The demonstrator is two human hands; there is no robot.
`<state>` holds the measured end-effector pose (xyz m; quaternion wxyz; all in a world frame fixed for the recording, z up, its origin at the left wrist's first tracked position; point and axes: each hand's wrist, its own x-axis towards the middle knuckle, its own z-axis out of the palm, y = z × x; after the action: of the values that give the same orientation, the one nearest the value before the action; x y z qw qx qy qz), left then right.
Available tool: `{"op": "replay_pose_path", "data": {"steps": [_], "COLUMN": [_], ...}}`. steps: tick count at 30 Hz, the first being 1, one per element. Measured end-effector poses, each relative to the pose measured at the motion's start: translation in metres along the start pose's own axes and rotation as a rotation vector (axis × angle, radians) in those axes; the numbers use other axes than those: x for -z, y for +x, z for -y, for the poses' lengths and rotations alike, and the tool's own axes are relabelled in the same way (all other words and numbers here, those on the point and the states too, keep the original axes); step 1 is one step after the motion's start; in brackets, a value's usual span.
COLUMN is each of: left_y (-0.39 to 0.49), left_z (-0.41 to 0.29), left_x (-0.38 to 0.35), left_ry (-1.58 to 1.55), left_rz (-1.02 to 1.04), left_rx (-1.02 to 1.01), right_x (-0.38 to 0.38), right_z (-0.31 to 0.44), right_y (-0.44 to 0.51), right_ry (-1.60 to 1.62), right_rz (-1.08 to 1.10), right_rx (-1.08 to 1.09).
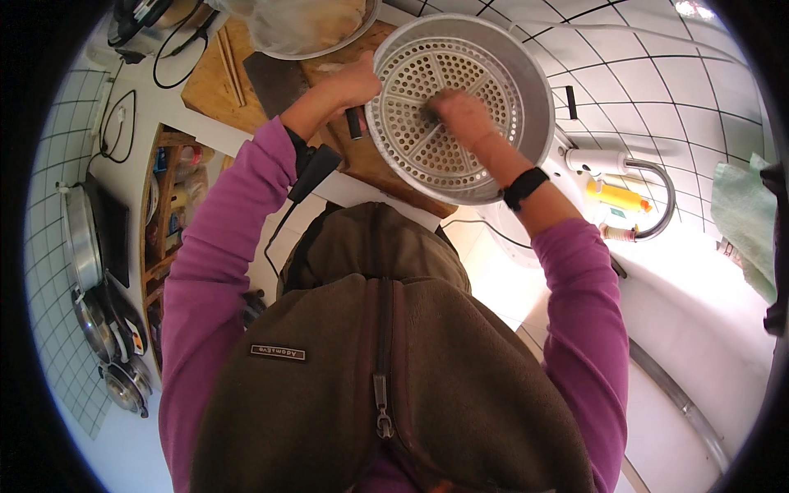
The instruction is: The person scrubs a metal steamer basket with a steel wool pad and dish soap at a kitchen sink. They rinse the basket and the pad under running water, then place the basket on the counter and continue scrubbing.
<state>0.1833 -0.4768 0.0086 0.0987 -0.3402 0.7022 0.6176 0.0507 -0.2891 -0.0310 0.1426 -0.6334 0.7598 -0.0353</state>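
A round aluminium steamer pot (537, 117) with a perforated bottom (425, 145) stands tilted toward me. My left hand (359, 83) grips its left rim just above a black side handle (354, 123). Inside the pot, my right hand (463, 117) is closed around a small dark scouring pad (429, 113), pressed against the perforated bottom. Motion blurs that hand and the pad, so the pad's material is unclear. A second black handle (571, 102) sticks out on the pot's right side.
Left of the pot, a dark flat blade (277, 80) and wooden chopsticks (231, 71) lie on a wooden board (200, 86). Behind stands a plastic-covered basin (314, 46). At right are a faucet (662, 185), a yellow bottle (616, 196) and a green cloth (743, 215). Pans (83, 237) hang at left.
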Motion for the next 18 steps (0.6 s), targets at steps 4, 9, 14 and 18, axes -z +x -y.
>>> {"op": "replay_pose_path", "data": {"steps": [4,9,14,18], "left_y": [0.008,0.008,0.009,0.011], "left_z": [0.007,0.003,-0.002,-0.001], "left_x": [0.001,0.001,0.000,0.001], "left_ry": [0.062,0.064,0.116,0.187], "left_rz": [-0.028,-0.028,-0.044,-0.073], "left_rx": [-0.020,0.017,0.094,0.001], "right_x": [-0.020,-0.026,-0.023,-0.027], "right_z": [-0.001,0.003,0.010,0.011], "right_y": [0.018,0.032,0.039,0.057], "right_ry": [-0.056,-0.039,-0.058,-0.068], "right_rz": [-0.021,-0.150,-0.111,-0.297], "right_rx": [0.374,0.236,0.469,0.296]}}
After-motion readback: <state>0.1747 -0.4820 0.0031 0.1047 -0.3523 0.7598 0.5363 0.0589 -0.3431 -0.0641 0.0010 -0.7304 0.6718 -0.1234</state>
